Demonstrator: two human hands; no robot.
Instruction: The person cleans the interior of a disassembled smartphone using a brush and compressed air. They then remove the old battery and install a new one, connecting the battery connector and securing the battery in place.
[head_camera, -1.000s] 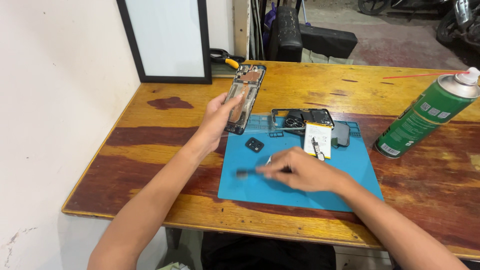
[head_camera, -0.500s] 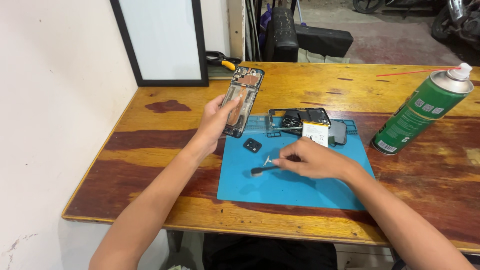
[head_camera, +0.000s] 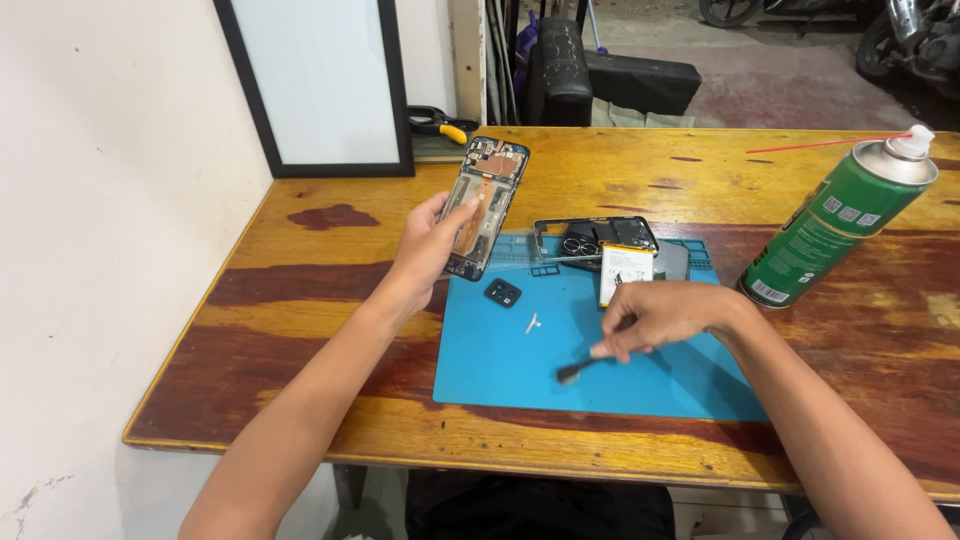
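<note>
On the wooden table (head_camera: 300, 300) lies a blue work mat (head_camera: 500, 370), and at its far edge rest a phone frame with camera rings (head_camera: 590, 238), a white battery (head_camera: 625, 272) and, nearer, a small black camera cover (head_camera: 502, 292) and a tiny pale part (head_camera: 532, 323). A green spray can (head_camera: 835, 225) with a thin red straw stands tilted just right of the mat, beside the right forearm. A black-framed white board (head_camera: 320, 80) leans at the wall, with yellow-handled pliers (head_camera: 440, 122) behind it.

The left hand (head_camera: 430, 245) holds the opened phone (head_camera: 485, 205) above the mat's far left corner, fingers curled round its near edge and thumb on its face. Its long axis runs away from the person, leaning slightly right, circuit side up.

The right hand (head_camera: 655, 315) hovers over the mat, fingers pinched on a slim dark tool (head_camera: 580, 370) whose tip points near-left at the mat. The tool's upper part is hidden inside the hand, and its tip is too blurred to identify.
</note>
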